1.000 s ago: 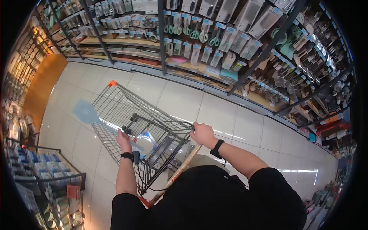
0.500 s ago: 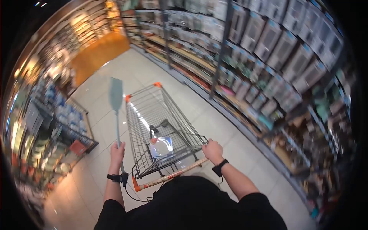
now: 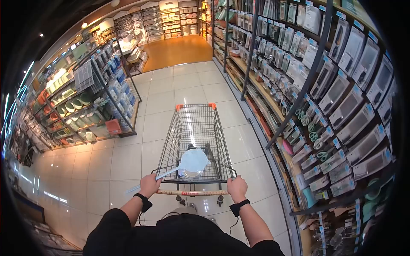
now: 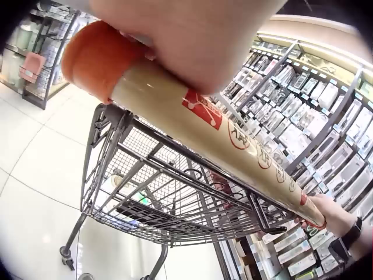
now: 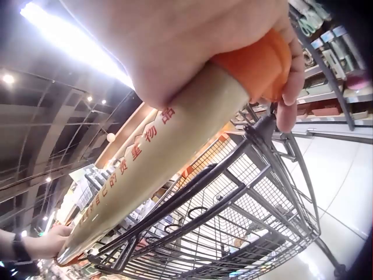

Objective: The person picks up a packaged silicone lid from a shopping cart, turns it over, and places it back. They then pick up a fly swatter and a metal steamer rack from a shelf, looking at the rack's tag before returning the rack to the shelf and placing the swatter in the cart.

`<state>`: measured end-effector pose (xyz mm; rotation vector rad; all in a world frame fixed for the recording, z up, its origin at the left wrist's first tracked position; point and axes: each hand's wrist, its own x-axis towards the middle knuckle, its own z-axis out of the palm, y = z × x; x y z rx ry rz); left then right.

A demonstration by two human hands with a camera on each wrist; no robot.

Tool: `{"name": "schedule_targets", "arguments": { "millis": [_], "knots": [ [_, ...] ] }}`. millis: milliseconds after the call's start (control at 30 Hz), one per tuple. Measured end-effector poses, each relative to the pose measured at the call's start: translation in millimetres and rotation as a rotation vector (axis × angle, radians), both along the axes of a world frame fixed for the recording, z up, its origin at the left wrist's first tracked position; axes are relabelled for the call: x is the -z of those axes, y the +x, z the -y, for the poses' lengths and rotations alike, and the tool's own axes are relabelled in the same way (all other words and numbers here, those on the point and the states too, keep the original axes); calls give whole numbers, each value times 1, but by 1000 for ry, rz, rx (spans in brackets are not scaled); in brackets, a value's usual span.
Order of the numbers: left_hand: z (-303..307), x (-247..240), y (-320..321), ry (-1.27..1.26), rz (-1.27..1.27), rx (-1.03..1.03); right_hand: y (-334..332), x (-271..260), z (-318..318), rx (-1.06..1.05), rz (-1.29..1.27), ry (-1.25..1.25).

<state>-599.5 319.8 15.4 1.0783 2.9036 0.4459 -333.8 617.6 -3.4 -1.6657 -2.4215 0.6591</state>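
My left hand [image 3: 150,185] lies at the left end of the cart's handlebar [image 3: 192,193] and holds a light blue swatter-shaped tool [image 3: 194,161]. The tool's broad head is over the basket's near end, its thin handle slanting down-left past the hand. Beneath it, a clear package is partly covered. My right hand [image 3: 237,189] grips the handlebar's right end. In the left wrist view, the left hand [image 4: 186,41] rests on the bar [image 4: 175,111] beside its orange end. The right wrist view has the right hand [image 5: 215,41] with fingers curled round the orange end [image 5: 259,64].
The wire cart [image 3: 194,123] stands in a tiled aisle [image 3: 158,98]. Tall shelves of packaged utensils [image 3: 337,102] run close along its right side. A display rack [image 3: 124,100] stands to the left, with an orange-brown floor area [image 3: 179,51] beyond the tiles.
The left hand has come from beside the cart onto the handlebar, bringing the blue tool over the basket. The view and cart have turned to face down the aisle; the right hand stays on the handlebar.
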Motion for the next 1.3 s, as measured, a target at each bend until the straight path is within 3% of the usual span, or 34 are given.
{"name": "schedule_targets", "arguments": {
  "millis": [267, 367, 733, 1300],
  "knots": [
    [-8, 5, 9, -35, -71, 99, -13, -5, -26, -61, -15, 54],
    [-23, 4, 8, 42, 45, 64, -20, -2, -42, -58, 0, 45],
    [-88, -1, -40, 9, -21, -12, -86, -9, -111, -27, 37, 44],
    [-269, 10, -247, -18, 66, -49, -298, -2, -302, -133, -24, 218]
  ]
}}
